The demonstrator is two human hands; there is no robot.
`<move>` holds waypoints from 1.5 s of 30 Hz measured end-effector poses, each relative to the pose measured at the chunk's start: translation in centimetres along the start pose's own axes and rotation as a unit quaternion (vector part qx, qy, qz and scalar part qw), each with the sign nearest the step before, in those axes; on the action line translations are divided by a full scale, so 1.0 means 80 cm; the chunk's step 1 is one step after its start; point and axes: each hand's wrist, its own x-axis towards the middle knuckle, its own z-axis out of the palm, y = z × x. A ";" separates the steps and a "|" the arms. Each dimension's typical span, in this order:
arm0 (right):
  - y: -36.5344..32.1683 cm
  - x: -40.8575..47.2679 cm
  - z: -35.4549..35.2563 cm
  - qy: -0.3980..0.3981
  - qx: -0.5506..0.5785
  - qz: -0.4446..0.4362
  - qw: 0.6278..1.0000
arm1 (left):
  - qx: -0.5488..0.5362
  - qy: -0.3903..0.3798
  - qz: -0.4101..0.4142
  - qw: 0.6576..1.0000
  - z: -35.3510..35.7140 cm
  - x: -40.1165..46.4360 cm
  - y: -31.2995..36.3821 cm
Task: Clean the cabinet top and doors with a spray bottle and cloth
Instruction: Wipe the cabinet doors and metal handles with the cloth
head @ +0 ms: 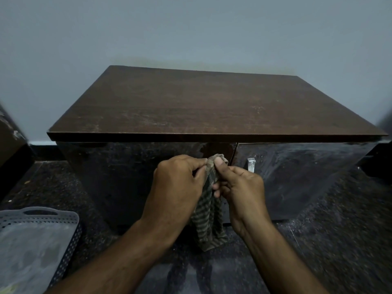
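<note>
Cloth [209,211] between both hands, unlabelled

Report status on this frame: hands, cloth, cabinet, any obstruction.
Left hand and right hand both pinch the striped brown cloth, which hangs before the dark wooden cabinet. No spray bottle in view. Nothing in the way.

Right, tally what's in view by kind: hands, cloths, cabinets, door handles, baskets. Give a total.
Hands: 2, left hand and right hand, both gripping the cloth
Cloths: 1, striped cloth
Cabinets: 1, brown cabinet
Door handles: 1, silver handle
Baskets: 1, grey perforated basket
Total: 6
</note>
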 end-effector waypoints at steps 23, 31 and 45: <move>-0.010 0.008 -0.003 -0.018 -0.137 -0.082 0.987 | 0.009 0.021 -0.030 0.999 -0.001 0.002 0.006; 0.029 -0.002 -0.020 0.028 -0.220 -0.183 0.958 | 0.028 0.005 -0.026 0.999 -0.003 -0.001 0.001; 0.038 0.000 -0.022 0.020 -0.210 -0.280 0.937 | -0.031 0.002 -0.059 0.998 0.018 -0.012 0.002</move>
